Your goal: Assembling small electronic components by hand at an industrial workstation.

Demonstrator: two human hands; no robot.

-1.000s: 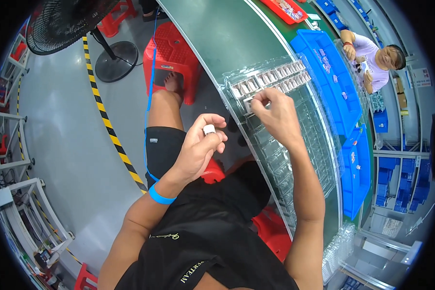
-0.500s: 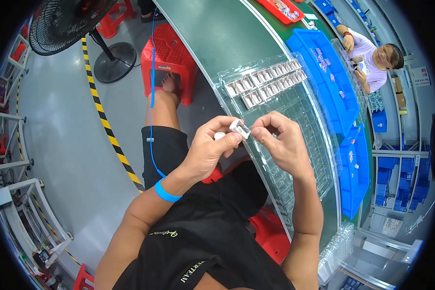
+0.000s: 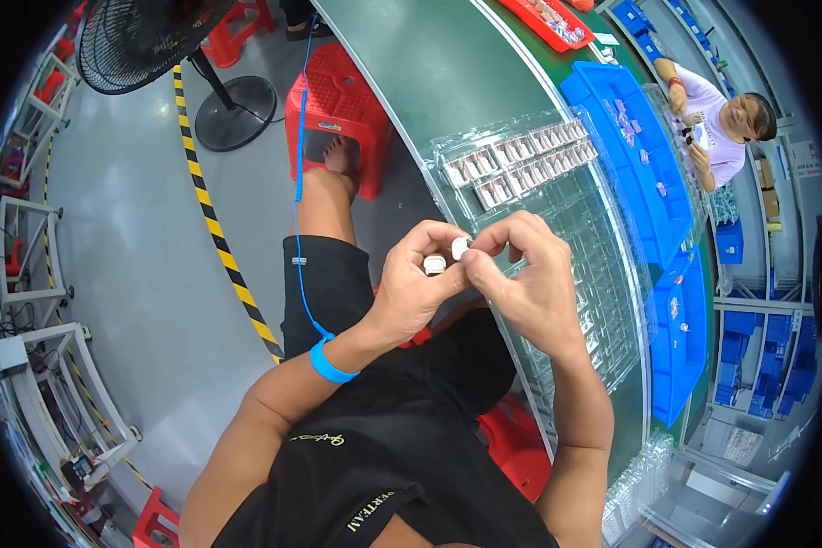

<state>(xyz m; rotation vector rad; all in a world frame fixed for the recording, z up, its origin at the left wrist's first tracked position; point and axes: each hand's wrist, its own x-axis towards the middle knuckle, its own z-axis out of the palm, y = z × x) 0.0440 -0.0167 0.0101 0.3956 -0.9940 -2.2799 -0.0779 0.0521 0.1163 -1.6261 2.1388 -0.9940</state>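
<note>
Above my lap, by the near edge of the green table, both hands meet. My left hand (image 3: 409, 290) is closed round two small white plastic pieces. One white piece (image 3: 460, 247) sits up between its fingertips; the other white piece (image 3: 435, 264) rests lower against the curled fingers. My right hand (image 3: 537, 285) is closed in a pinch at the upper piece, thumb and forefinger on its right side. The fingers partly cover both pieces. A blue wrist strap (image 3: 332, 362) with a coiled cord circles my left wrist. Beyond my hands, a see-through tray (image 3: 470, 201) carries rows of small whitish parts.
Further see-through trays (image 3: 589, 265) with many pockets lie on the green table (image 3: 420, 64). Blue bins (image 3: 626, 164) and a red bin (image 3: 543, 18) hold small parts. Across the table a person (image 3: 717, 128) handles something small. Red stools (image 3: 342, 100) and a black fan (image 3: 146, 41) stand on the left.
The upper white piece has been turned: its open, hollow side showed before, and now a smooth white face does. My right fingers have closed in on it. The whole view has shifted slightly.
</note>
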